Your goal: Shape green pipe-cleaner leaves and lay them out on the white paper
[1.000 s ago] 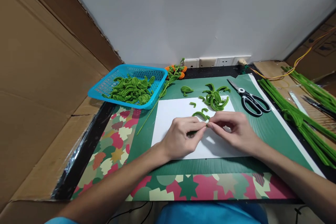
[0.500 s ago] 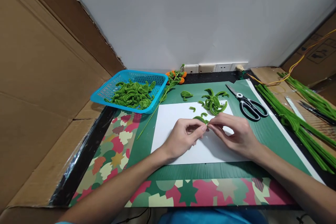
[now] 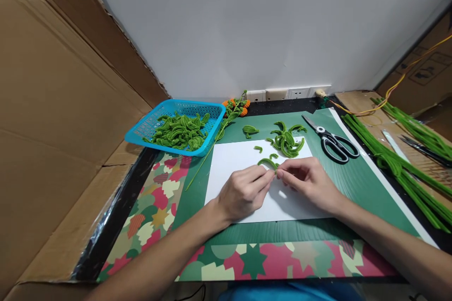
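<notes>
Over the white paper (image 3: 226, 162), my left hand (image 3: 245, 192) and my right hand (image 3: 309, 182) meet fingertip to fingertip. Both are closed in a pinch on a small green pipe cleaner piece (image 3: 276, 172), mostly hidden by the fingers. A curved green pipe cleaner strip (image 3: 267, 162) shows just beyond the fingertips; I cannot tell whether it joins the pinched part. Short bent offcuts (image 3: 258, 149) lie behind it. Farther back sits a heap of curled green pipe cleaner pieces (image 3: 287, 140), with a single looped leaf (image 3: 250, 130) to its left.
A blue basket (image 3: 141, 138) of green leaves stands at the left. Beside it lie a leafy stem (image 3: 205, 162) and orange flowers (image 3: 243, 112). Scissors (image 3: 335, 146) rest right of the heap. Long green pipe cleaners (image 3: 399, 169) and pliers (image 3: 425, 149) lie far right. Cardboard (image 3: 70, 103) walls the left.
My left hand has rolled over, so its back and curled fingers now face up. The pinch has shifted slightly left. My right hand still pinches, and the view has tilted a little.
</notes>
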### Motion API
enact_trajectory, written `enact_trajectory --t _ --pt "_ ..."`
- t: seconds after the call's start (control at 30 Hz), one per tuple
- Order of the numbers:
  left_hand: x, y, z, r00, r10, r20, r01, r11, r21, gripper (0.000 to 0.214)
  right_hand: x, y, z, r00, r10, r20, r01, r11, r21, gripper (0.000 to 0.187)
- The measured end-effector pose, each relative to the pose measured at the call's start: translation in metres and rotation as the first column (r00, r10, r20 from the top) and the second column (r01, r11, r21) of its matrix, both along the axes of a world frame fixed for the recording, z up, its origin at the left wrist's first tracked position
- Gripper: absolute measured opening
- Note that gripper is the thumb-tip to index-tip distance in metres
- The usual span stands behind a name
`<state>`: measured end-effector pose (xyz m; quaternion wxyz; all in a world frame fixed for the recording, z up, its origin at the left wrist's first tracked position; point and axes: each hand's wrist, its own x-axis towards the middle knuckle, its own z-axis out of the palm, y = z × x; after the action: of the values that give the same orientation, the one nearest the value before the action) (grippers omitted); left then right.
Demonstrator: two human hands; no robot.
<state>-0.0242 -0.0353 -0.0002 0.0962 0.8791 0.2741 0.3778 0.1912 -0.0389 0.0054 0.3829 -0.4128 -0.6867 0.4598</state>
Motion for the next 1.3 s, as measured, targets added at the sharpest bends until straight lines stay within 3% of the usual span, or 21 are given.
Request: enact_trajectory --t 0.03,0.1,0.17,0.2,0.27,0.37,0.4,0.43,0.47,0.5,0.57,0.63,0.7,0.77,0.83,0.87,0.93,1.0,1.1,1.17,1.3 --pt "-0.001 0.001 -0.001 0.999 -0.017 -0.029 0.018 0.999 0.039 0.023 0.000 0.000 0.000 1.000 0.020 -0.020 -0.021 0.999 -0.030 0.032" --pt "-0.001 0.002 0.002 1.000 -0.016 -0.011 0.016 0.999 -0.034 0.022 0.001 0.000 -0.001 0.999 0.048 0.001 -0.047 0.999 -0.012 0.031" --pt "0.001 0.002 0.009 0.997 0.019 0.077 0.001 0.967 -0.254 0.022 0.004 0.001 -0.001 0.996 0.042 0.084 -0.051 0.993 0.105 0.027" --pt "0.003 0.002 0.013 0.992 0.038 0.122 0.011 0.924 -0.382 0.024 0.006 0.001 -0.001 0.991 0.028 0.129 -0.051 0.982 0.179 0.024" --pt "0.004 0.002 0.019 0.979 0.061 0.196 0.078 0.775 -0.628 0.030 0.010 0.002 -0.002 0.982 0.005 0.187 -0.065 0.946 0.316 0.017" --pt "0.005 0.001 0.021 0.955 0.098 0.279 0.203 0.471 -0.858 0.039 0.015 0.004 -0.004 0.976 0.045 0.215 -0.139 0.886 0.442 0.015" --pt "0.005 0.000 0.021 0.950 0.110 0.293 0.227 0.400 -0.888 0.040 0.015 0.004 -0.004 0.974 0.068 0.218 -0.165 0.871 0.462 0.016" --pt "0.005 0.000 0.021 0.948 0.114 0.298 0.238 0.370 -0.898 0.040 0.015 0.004 -0.004 0.972 0.086 0.217 -0.181 0.865 0.468 0.017" --pt "0.006 -0.001 0.021 0.948 0.111 0.297 0.234 0.387 -0.892 0.039 0.015 0.003 -0.003 0.973 0.093 0.210 -0.181 0.874 0.450 0.019" --pt "0.006 -0.001 0.021 0.951 0.104 0.292 0.218 0.447 -0.868 0.037 0.013 0.002 -0.003 0.977 0.092 0.192 -0.164 0.898 0.407 0.020" --pt "0.007 -0.002 0.020 0.960 0.085 0.266 0.153 0.636 -0.756 0.031 0.008 -0.001 -0.002 0.992 0.068 0.111 -0.094 0.963 0.251 0.023" --pt "0.006 -0.002 0.019 0.975 0.065 0.212 0.062 0.839 -0.541 0.025 0.000 -0.004 -0.003 0.998 0.043 -0.039 -0.042 0.999 0.027 0.028" --pt "0.002 -0.001 0.014 0.994 0.015 0.106 0.009 0.975 -0.222 0.022 -0.008 -0.006 -0.005 0.977 0.021 -0.212 -0.065 0.977 -0.202 0.036" --pt "-0.002 0.000 0.009 0.998 -0.030 -0.052 0.035 0.995 0.093 0.022 -0.012 -0.006 -0.007 0.949 0.010 -0.315 -0.129 0.924 -0.360 0.044" --pt "-0.003 0.000 0.005 0.991 -0.029 -0.130 0.055 0.977 0.205 0.022 -0.012 -0.005 -0.006 0.958 0.025 -0.286 -0.135 0.919 -0.370 0.045" --pt "-0.002 -0.001 0.004 0.995 -0.015 -0.102 0.032 0.986 0.161 0.021 -0.010 -0.005 -0.005 0.975 0.036 -0.220 -0.105 0.946 -0.307 0.042" --pt "0.002 -0.003 0.005 0.998 0.046 0.051 -0.042 0.995 -0.087 0.016 -0.003 -0.005 -0.002 0.998 0.026 -0.050 -0.030 0.996 -0.080 0.033" --pt "0.007 -0.006 0.007 0.972 0.130 0.197 -0.030 0.897 -0.441 0.016 0.004 -0.004 0.001 0.996 -0.038 0.077 0.024 0.985 0.174 0.026" --pt "0.011 -0.007 0.010 0.928 0.213 0.305 0.142 0.554 -0.820 0.031 0.011 -0.002 0.002 0.980 -0.136 0.143 0.065 0.907 0.417 0.017" --pt "0.012 -0.005 0.010 0.898 0.258 0.356 0.252 0.363 -0.897 0.036 0.014 0.001 0.000 0.971 -0.174 0.162 0.075 0.870 0.487 0.014" --pt "0.010 0.000 0.009 0.863 0.293 0.411 0.370 0.188 -0.910 0.038 0.017 0.004 -0.003 0.973 -0.130 0.190 0.015 0.857 0.515 0.012"
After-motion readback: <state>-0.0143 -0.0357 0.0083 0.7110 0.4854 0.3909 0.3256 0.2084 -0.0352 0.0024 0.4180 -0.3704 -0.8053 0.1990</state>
